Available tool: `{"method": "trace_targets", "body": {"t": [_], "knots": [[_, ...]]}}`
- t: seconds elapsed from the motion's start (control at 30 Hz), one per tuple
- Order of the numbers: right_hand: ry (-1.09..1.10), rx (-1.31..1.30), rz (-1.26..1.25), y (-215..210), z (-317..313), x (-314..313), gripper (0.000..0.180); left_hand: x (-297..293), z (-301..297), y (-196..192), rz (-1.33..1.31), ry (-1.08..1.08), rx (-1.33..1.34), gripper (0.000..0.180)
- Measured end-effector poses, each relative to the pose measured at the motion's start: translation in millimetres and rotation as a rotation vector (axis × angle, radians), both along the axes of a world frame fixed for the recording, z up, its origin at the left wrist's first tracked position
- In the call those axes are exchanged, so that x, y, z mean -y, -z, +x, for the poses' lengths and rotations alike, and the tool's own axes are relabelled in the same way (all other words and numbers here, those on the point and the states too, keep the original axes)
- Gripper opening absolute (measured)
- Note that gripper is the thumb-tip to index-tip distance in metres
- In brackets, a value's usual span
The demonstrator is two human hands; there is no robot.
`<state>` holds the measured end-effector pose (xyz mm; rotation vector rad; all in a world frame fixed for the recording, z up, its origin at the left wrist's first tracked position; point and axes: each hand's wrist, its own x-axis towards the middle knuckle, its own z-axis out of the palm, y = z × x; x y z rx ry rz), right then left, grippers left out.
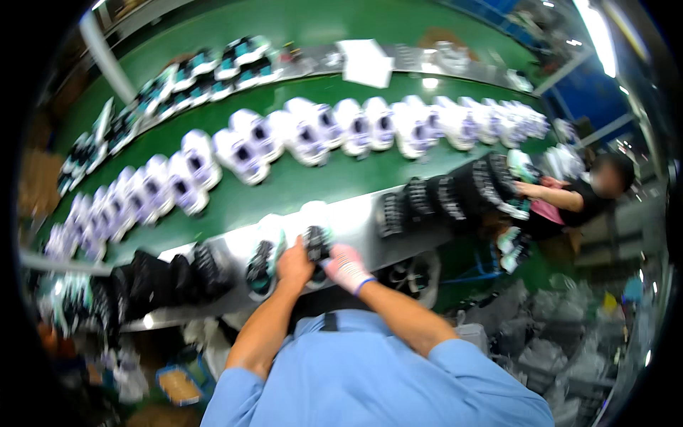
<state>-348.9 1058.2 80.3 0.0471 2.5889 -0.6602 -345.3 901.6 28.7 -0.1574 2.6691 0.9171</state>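
In front of me on the metal bench top (356,206) is a black sneaker (316,240) with a pale mint and white toe pointing away from me. My bare left hand (295,265) grips its left side, fingers closed against it. On the other side my right hand (346,269), in a white glove with pinkish stripes, pinches near the laces or heel; blur hides exactly what the fingertips hold. Left of my left hand rests a matching black and mint sneaker (262,260), apart from both hands.
Rows of white and lilac sneakers (306,132) line the green surface beyond. Black shoe parts (420,199) are grouped along the bench right, with more black ones (178,274) left. A co-worker (569,199) handles shoes at far right. Clear plastic bags (548,352) lie lower right.
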Motion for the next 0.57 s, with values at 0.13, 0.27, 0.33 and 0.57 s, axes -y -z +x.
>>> {"method": "trace_targets", "body": {"t": [0.13, 0.27, 0.33, 0.57], "knots": [[-0.054, -0.056, 0.114, 57.9, 3.5, -2.8, 0.034, 0.1, -1.3, 15.8, -0.082, 0.052, -0.063, 0.08], [-0.009, -0.027, 0.094, 63.5, 6.6, -3.4, 0.038, -10.4, 1.7, 12.8, -0.095, 0.011, -0.151, 0.073], [0.02, -0.008, 0.098, 59.0, 1.4, 0.6, 0.038, -11.8, -0.4, 14.2, -0.122, 0.025, -0.186, 0.067], [0.005, -0.018, 0.123, 52.9, -12.9, 9.8, 0.046, -7.0, 8.2, 21.5, -0.069, -0.023, -0.174, 0.063]]}}
